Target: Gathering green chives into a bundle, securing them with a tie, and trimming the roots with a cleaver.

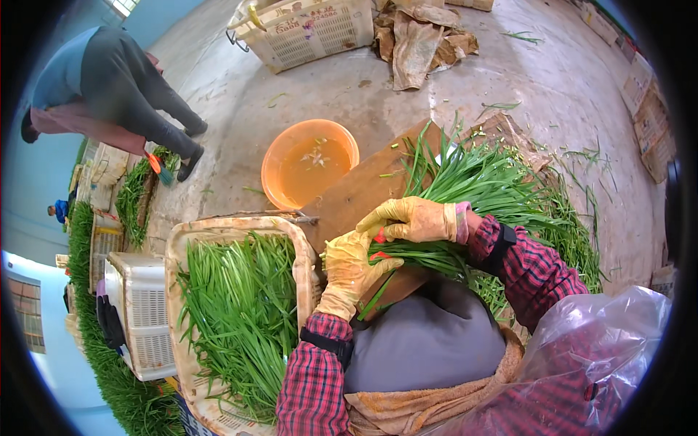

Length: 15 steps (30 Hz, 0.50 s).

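Observation:
Both of my hands wear yellow rubber gloves and meet around a bundle of garlic chives (pixel 431 252) above my lap. My left hand (pixel 349 267) grips the bundle near its cut end, thumb lying across the leaves. The fingers of my right hand (pixel 417 220) close on a red tie (pixel 380 235) at the bundle's upper side. Part of the tie is hidden by the gloves. Beneath lies a brown wooden board (pixel 357 199). A heap of loose chives (pixel 485 182) spreads over its far right part, past my right wrist.
A crate (pixel 175 316) full of chives stands at my left, beside a white crate (pixel 152 310). Ahead sits an orange basin (pixel 270 174) of murky water. Farther off are a large crate (pixel 322 41) and crumpled sacking (pixel 411 46). A person (pixel 125 82) bends over at left.

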Available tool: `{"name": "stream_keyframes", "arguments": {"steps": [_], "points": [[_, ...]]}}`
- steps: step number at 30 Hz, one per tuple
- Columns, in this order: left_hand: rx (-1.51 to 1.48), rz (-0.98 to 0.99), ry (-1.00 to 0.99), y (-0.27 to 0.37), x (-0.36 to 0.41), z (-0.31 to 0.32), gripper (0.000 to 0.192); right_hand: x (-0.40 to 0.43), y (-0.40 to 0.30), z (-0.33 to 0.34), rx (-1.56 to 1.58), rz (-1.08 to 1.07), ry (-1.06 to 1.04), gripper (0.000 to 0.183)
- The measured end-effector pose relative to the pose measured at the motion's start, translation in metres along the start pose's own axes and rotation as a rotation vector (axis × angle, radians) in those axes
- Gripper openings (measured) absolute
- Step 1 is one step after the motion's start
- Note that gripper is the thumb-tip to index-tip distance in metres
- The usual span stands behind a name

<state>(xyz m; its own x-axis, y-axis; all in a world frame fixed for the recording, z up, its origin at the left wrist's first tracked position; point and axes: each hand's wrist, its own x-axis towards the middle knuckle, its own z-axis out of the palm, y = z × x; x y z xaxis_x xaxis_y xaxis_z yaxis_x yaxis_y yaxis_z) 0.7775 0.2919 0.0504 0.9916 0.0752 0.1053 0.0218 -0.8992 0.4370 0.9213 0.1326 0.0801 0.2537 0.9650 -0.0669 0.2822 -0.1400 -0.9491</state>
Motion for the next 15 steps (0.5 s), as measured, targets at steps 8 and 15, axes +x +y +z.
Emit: {"name": "stream_keyframes", "arguments": {"steps": [8,15], "points": [[-0.089,0.019,0.028,0.012,0.001,-0.007,0.062,-0.003,-0.018,0.002,-0.198,-0.039,-0.075,0.032],[-0.15,-0.001,0.031,0.022,0.001,-0.012,0.055,-0.006,-0.005,0.011,-0.113,-0.06,0.046,0.028]]}}
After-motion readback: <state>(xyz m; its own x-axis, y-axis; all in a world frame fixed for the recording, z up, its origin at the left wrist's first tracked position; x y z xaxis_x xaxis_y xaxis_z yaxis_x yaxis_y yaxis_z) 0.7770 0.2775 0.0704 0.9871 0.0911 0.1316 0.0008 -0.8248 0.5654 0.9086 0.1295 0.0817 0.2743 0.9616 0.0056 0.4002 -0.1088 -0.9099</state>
